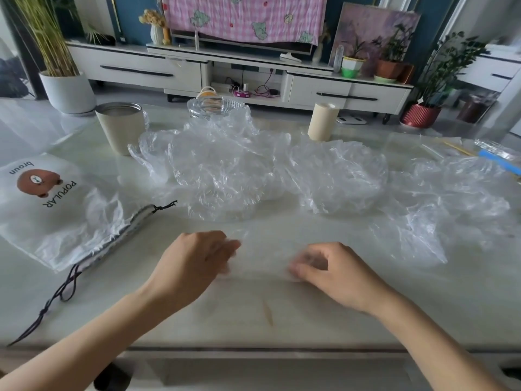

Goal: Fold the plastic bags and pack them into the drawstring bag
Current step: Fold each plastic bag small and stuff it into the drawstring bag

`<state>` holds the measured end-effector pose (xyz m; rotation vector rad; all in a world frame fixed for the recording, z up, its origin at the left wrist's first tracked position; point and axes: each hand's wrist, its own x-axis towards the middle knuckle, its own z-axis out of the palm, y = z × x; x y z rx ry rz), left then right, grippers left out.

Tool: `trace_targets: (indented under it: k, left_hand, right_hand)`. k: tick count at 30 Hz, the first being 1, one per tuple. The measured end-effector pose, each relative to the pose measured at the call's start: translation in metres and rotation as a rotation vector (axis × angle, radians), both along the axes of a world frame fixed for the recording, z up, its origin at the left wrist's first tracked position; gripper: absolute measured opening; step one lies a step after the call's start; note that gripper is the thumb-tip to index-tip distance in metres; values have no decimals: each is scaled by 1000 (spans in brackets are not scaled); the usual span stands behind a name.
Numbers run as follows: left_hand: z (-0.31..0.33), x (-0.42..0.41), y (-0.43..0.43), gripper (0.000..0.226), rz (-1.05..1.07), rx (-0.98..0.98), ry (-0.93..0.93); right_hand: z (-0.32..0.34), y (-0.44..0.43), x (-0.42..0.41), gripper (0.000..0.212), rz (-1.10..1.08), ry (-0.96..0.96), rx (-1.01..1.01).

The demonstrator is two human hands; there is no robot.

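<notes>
Several crumpled clear plastic bags (253,170) lie in a heap across the middle of the pale table (253,314), and more clear bags (451,198) spread to the right. A flat clear plastic bag (265,258) lies near the front edge between my hands. My left hand (197,263) has its fingers curled at the bag's left end. My right hand (332,269) pinches the bag's right end; both are motion-blurred. The white drawstring bag (48,204) with a brown bear print lies at the left, its dark cord (56,294) trailing toward me.
A beige metal cup (121,128) stands at the back left, a glass dish (211,107) at the back centre, a beige cylinder (322,121) to its right. Thin sticks and a blue item (499,162) lie at the far right. A TV cabinet (135,69) stands beyond.
</notes>
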<state>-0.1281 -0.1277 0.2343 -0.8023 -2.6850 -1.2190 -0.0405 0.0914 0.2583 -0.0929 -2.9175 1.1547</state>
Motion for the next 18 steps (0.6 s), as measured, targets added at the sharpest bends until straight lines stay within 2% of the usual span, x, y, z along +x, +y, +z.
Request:
trace_targets:
  k: [2,3,5,9,13,15,17,18]
  left_hand:
    - [0,2,7,42,96,-96,44]
    - [1,4,10,38,143,-149,70]
    - [3,6,16,26,205,-236,126]
    - [0,8,21,41,286,-468,251]
    - [-12,0,13,35,195,-453,465]
    - [-10,-2,13,34,178,-393,355]
    - [-4,-2,15,30,165,-224,128]
    - [1,-4,15,30,162,-89,-13]
  right_hand:
    - [-3,-3,-5,56,-62,7,19]
    - [-5,-6,-9,62,-132,21,52]
    - [-10,-12,-13,56,-267,46,170]
    - [-14,-21,-15,44,-347,140,488]
    - [-23,-12,-17,25,-400,251,597]
    - [-29,-2,-15,23,-405,290,637]
    - [-30,7,-12,22,-410,277,745]
    - [-27,10,-12,14,-421,252,744]
